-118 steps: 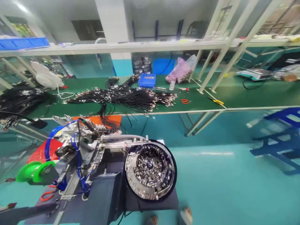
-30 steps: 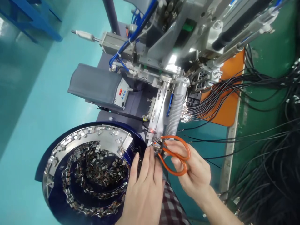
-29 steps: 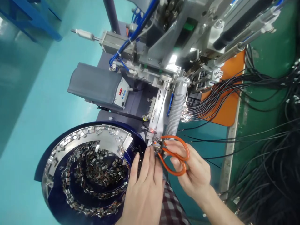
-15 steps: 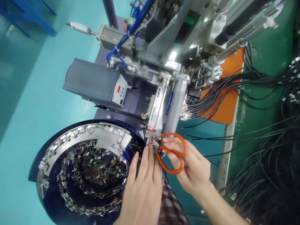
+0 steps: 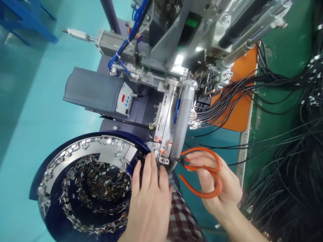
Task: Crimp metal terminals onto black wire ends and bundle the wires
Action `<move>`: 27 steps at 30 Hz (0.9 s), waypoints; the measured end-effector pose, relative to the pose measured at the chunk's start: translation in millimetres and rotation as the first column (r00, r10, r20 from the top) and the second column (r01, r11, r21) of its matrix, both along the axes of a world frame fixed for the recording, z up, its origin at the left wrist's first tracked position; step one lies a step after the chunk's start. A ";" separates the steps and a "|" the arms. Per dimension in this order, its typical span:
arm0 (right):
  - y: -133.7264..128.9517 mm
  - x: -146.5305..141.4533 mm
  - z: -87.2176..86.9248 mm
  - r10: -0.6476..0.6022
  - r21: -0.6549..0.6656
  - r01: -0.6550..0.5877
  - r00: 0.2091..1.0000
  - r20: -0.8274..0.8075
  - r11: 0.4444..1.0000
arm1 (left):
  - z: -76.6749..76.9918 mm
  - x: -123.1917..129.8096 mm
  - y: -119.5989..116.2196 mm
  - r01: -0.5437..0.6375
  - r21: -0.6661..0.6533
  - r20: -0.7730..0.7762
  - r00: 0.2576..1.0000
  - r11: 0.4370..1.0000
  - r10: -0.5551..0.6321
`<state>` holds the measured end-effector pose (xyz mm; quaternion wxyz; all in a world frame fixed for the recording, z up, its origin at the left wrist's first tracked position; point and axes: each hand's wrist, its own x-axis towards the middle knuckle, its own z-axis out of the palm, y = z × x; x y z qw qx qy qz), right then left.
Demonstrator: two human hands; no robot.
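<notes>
My right hand point(image 5: 223, 188) grips a pair of orange-handled scissors point(image 5: 193, 190), its fingers in and around the handle loops. The dark scissor tips point left, beside the lower end of a grey corrugated hose point(image 5: 182, 127). With fingers stretched out, my left hand point(image 5: 151, 201) lies over the outlet end of a blue feeder bowl point(image 5: 121, 135), fingertips at the lower end of a metal feed rail point(image 5: 165, 116). What lies under those fingertips is hidden. Small shiny metal parts point(image 5: 106, 185) fill the bowl and line its spiral track. A small red-lit sensor point(image 5: 164, 152) sits just above my fingers.
A grey controller box point(image 5: 93, 90) with a red display stands at the left. Above is a machine with cylinders and blue tubes point(image 5: 137, 25). Black cables point(image 5: 232, 92) run across an orange board point(image 5: 238, 117) on the right. Below my hands is checked cloth point(image 5: 183, 215).
My right hand has drawn the scissors right, away from the rail end and the sensor. My left hand stays at the rail, its fingers shifted slightly. The whole view has moved a little.
</notes>
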<state>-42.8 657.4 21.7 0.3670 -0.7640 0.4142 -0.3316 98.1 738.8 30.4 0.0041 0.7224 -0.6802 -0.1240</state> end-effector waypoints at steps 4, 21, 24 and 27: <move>6.4 -7.5 3.6 0.011 0.247 0.013 0.996 -0.094 0.969 | -1.8 -2.9 -3.9 -0.041 0.036 -0.008 0.999 0.999 0.042; 18.5 -10.1 -6.2 0.088 0.431 -0.050 0.994 -0.067 0.901 | -7.4 -5.1 -7.1 -0.049 0.074 -0.140 0.988 0.996 0.059; 20.7 -5.4 -5.7 0.126 0.435 -0.089 0.990 -0.056 0.896 | -0.7 -9.8 -8.8 -0.048 0.082 -0.128 0.990 0.995 0.058; 24.5 -6.8 -5.2 0.116 0.457 -0.082 0.992 -0.047 0.886 | 15.8 8.3 -0.3 -0.027 0.032 -0.146 0.989 0.999 0.031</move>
